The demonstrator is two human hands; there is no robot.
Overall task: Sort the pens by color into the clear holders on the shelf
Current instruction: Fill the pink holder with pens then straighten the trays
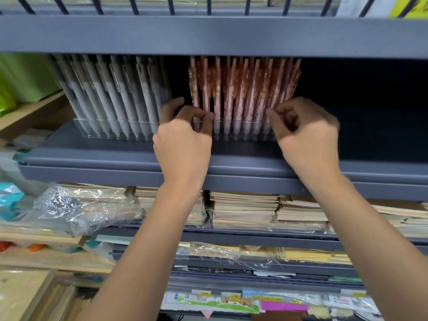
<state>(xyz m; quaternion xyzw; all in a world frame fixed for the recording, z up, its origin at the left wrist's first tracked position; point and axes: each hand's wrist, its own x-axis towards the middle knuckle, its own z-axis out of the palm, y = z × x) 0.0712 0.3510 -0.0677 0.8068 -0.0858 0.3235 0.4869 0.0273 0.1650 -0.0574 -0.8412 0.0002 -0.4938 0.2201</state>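
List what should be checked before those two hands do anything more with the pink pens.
1. Pink pens stand in their clear holder: ok.
2. Grey pens sit apart in the left holder: ok.
3. No odd colour visible in either row: ok.
4. Left hand and right hand at the pink row's two ends: ok.
5. What the curled fingers pinch, pens or holder: cannot tell.
6. Holders set back from the shelf edge: ok.

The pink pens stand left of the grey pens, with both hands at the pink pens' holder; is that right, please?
Not quite: the head view shows the pink pens right of the grey pens; left hand and right hand are at their holder.
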